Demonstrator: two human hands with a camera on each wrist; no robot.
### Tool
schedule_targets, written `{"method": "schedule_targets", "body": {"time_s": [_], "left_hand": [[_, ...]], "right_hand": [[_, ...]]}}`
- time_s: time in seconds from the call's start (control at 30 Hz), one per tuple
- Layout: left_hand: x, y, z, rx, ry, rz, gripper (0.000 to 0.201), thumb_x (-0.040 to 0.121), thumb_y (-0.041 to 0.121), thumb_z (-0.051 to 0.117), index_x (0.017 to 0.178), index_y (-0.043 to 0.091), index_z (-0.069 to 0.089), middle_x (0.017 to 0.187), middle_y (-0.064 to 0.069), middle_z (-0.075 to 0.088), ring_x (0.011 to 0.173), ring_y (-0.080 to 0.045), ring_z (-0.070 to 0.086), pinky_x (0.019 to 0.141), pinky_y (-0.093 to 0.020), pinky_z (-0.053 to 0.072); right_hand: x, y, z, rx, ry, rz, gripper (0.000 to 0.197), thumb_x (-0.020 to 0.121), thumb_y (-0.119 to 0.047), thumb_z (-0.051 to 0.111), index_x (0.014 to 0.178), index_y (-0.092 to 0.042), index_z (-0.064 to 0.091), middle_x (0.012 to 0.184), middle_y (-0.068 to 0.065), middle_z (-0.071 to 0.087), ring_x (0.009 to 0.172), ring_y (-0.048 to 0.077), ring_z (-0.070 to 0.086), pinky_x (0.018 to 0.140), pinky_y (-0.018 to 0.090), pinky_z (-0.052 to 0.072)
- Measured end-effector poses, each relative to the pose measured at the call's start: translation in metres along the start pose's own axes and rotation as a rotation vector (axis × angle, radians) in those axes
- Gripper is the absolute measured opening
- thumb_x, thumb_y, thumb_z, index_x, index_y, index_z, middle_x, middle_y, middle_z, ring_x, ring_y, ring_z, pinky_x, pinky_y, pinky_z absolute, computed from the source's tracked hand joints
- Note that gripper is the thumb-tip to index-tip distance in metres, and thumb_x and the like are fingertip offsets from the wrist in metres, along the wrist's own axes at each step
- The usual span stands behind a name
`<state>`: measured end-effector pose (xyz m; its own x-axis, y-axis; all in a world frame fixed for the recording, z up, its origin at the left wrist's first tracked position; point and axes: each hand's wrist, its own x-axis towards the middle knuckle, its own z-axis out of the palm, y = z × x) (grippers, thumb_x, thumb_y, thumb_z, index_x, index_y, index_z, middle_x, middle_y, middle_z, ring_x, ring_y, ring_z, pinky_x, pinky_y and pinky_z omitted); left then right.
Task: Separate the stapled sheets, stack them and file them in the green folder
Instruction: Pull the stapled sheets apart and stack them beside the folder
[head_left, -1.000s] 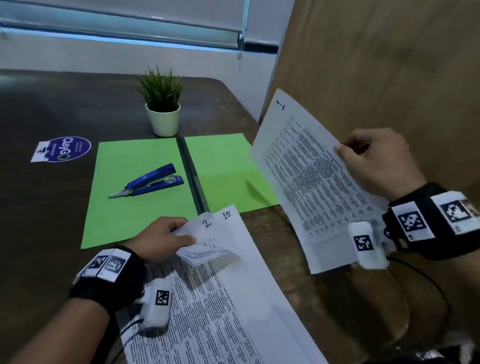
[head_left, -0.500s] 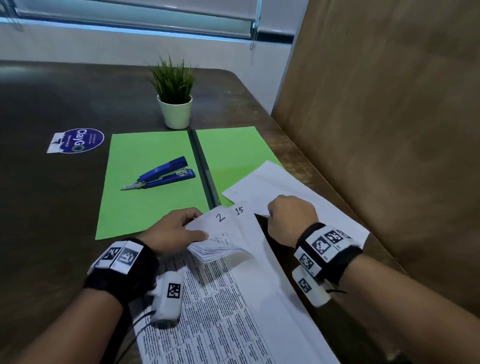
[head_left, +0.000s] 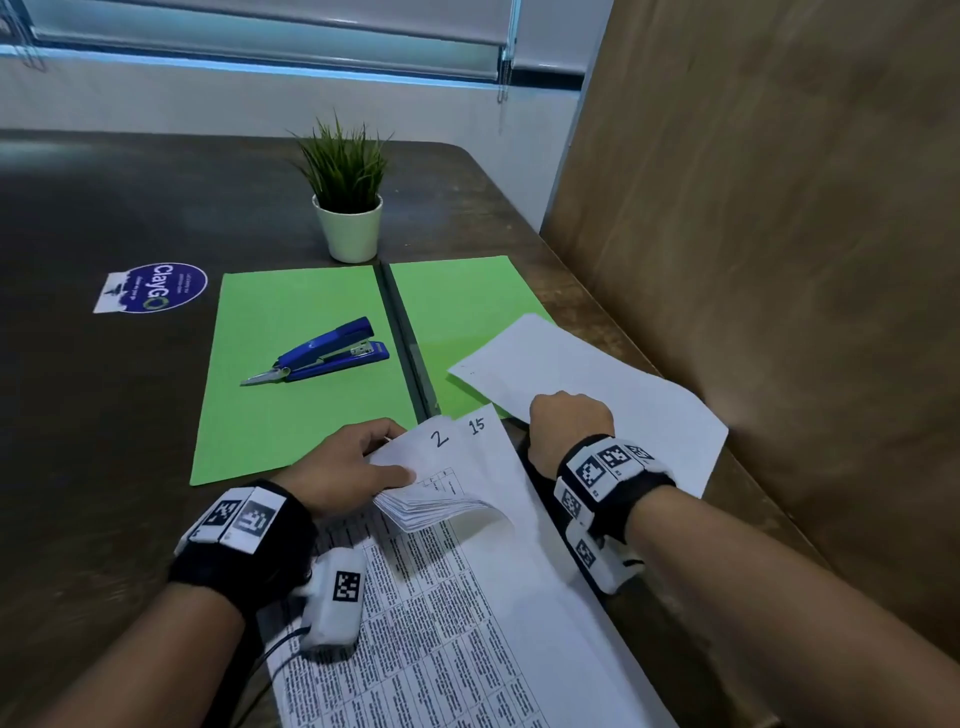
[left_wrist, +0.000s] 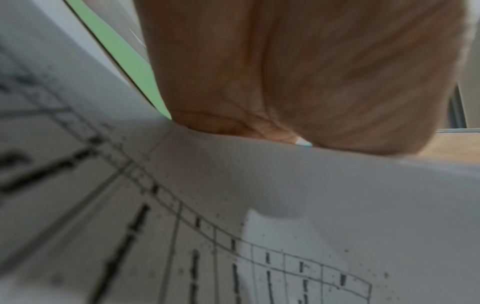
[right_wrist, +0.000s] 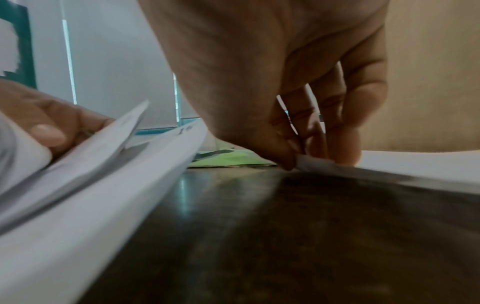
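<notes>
The stapled sheets (head_left: 467, 613) lie at the table's near edge, printed side up, with corners marked 2 and 15. My left hand (head_left: 387, 460) grips a bundle of their top pages, curled back at the upper left corner. A single loose sheet (head_left: 597, 384) lies blank side up to the right, partly over the open green folder (head_left: 291, 405). My right hand (head_left: 566, 421) pinches that sheet's near edge against the table, thumb and fingers (right_wrist: 296, 158) closed on the paper. The left wrist view shows only my palm (left_wrist: 285, 72) on the printed paper (left_wrist: 259, 205).
A blue stapler (head_left: 322, 356) lies on the folder's left half. Behind the folder stands a small potted plant (head_left: 347, 208). A round sticker (head_left: 150, 288) is on the dark table (head_left: 104, 467) at the left. A wooden wall panel (head_left: 779, 260) runs close along the right side.
My right hand brought the sheet marked 1 down from the air and laid it face down on the table right of the stack. My left hand kept its hold on the curled pages.
</notes>
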<state>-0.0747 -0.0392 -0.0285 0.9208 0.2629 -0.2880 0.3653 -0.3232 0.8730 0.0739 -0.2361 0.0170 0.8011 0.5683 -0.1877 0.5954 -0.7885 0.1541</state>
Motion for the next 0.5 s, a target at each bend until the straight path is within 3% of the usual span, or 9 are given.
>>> {"method": "schedule_targets", "body": {"time_s": [0.13,0.3,0.37,0.5], "left_hand": [[0.0,0.002,0.001,-0.005,-0.001,-0.001,0.038,0.067,0.035,0.073,0.102,0.022,0.067,0.099,-0.001,0.077,0.094,-0.027,0.073,0.095,-0.051,0.055],[0.001,0.0,0.002,-0.025,0.02,-0.002,0.036,0.078,0.023,0.078,0.107,0.029,0.059,0.097,-0.004,0.076,0.09,-0.03,0.072,0.091,-0.047,0.054],[0.001,0.002,0.003,-0.065,0.041,-0.003,0.046,0.07,0.027,0.078,0.108,0.027,0.052,0.097,-0.008,0.075,0.085,-0.032,0.07,0.087,-0.044,0.054],[0.001,0.0,0.007,-0.058,0.103,0.058,0.037,0.066,0.026,0.08,0.09,0.021,0.051,0.087,-0.004,0.068,0.081,-0.022,0.062,0.081,-0.038,0.049]], "right_hand": [[0.001,0.0,0.0,0.046,0.013,0.014,0.023,0.094,-0.028,0.053,0.111,-0.014,0.06,0.113,0.008,0.065,0.105,0.031,0.064,0.075,0.033,0.044],[-0.004,-0.009,0.001,0.141,-0.071,0.003,0.018,0.093,-0.02,0.052,0.107,-0.011,0.058,0.115,0.011,0.064,0.106,0.032,0.062,0.076,0.034,0.044],[-0.004,-0.009,0.001,0.21,-0.091,0.023,0.013,0.094,-0.019,0.052,0.104,-0.011,0.056,0.116,0.013,0.062,0.107,0.034,0.061,0.078,0.034,0.044],[-0.006,-0.01,-0.003,0.351,0.025,0.041,0.018,0.097,-0.028,0.052,0.087,-0.014,0.051,0.104,0.014,0.064,0.099,0.036,0.062,0.071,0.032,0.04]]}}
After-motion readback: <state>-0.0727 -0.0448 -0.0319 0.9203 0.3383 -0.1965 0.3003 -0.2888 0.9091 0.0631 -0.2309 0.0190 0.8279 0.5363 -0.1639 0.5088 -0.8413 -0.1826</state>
